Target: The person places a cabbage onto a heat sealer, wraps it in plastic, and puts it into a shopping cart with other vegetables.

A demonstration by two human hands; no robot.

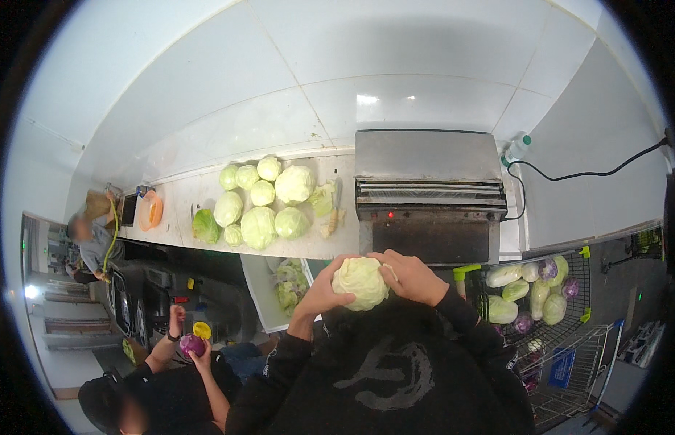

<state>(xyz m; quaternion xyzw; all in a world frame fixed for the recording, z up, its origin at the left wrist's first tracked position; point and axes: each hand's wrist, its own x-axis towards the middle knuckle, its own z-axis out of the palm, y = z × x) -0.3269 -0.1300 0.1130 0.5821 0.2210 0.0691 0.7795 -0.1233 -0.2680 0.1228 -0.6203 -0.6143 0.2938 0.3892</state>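
A pale green cabbage (360,284) is between my two hands, in front of my chest and just off the counter's front edge. My left hand (325,291) grips it from the left, thumb across its lower side. Against its upper right side rest the fingers of my right hand (416,276), beside what looks like a leaf edge. Several more green cabbages (258,227) sit grouped on the white counter (177,204). Right of them lie a loose cabbage leaf (322,199) and a knife with a wooden handle (333,220).
Ahead stands a cling-film wrapping machine (430,215), its red lamp lit. A white bin (258,296) below the counter holds leaves. Right, a shopping cart (579,326) carries cabbages. A co-worker (168,402) at left holds a purple cabbage (192,346); another person (95,247) is farther off.
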